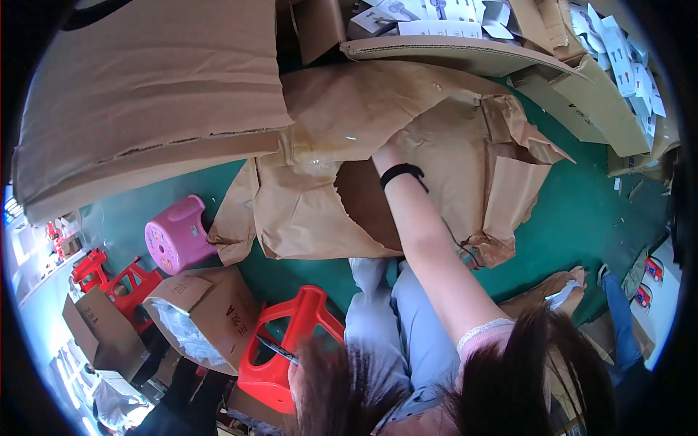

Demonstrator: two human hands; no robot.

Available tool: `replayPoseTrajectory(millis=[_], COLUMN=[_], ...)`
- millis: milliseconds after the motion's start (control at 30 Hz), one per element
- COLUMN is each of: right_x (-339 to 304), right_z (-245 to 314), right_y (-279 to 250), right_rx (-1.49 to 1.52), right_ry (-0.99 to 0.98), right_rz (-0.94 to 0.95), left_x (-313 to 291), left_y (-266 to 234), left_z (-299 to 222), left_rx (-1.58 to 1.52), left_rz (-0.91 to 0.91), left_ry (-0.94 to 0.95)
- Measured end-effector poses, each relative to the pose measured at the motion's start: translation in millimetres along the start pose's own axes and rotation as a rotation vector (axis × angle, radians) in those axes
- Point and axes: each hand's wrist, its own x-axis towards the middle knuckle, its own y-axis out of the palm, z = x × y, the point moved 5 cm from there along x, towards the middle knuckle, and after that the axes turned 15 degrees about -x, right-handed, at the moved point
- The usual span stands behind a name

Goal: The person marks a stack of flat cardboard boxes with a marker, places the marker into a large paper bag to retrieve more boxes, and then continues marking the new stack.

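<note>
A large brown paper bag [305, 211], torn open at its front, lies across the green floor before me. My right arm stretches over it, a black band at the wrist. My right hand [384, 154] reaches under the bag's upper paper flap [356, 109], which hides the fingers. Low in the head view, next to a red plastic stool [304, 320], a sliver of my left hand [294, 378] shows beside dark hair. It appears closed on a slim dark pen [278, 350] that points up and left. Most of that hand is hidden.
A big cardboard box [153, 94] stands at upper left. Open cartons with small white boxes [440, 27] stand along the far side and far right. Left are a pink stool [177, 234] and a carton with clear plastic [218, 312]. Someone's blue-clad leg [620, 320] shows at right.
</note>
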Motion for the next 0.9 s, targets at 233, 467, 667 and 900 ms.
replayPoseTrajectory(millis=[233,467,667,900], right_x=[-1.0,-30.5,-37.5,-64.8], right_z=[48.3,73.6,50.8,58.6], right_y=[34.1,45.0,9.7,-17.6], right_rx=[-0.215,-0.397,-0.577,-0.778], right_ry=[-0.006,-0.052,-0.091,-0.098], right_rz=[0.165,0.087,0.004,-0.071], left_x=[16.5,30.0,26.0,11.9], left_y=[-19.0,-37.6,-41.5,24.0], left_z=[6.3,25.2,39.9,36.2], left_rx=[-0.164,-0.35,-0.511,-0.321], left_rz=[0.231,0.49,0.706,0.461], left_ry=[0.033,0.033,0.025,0.012])
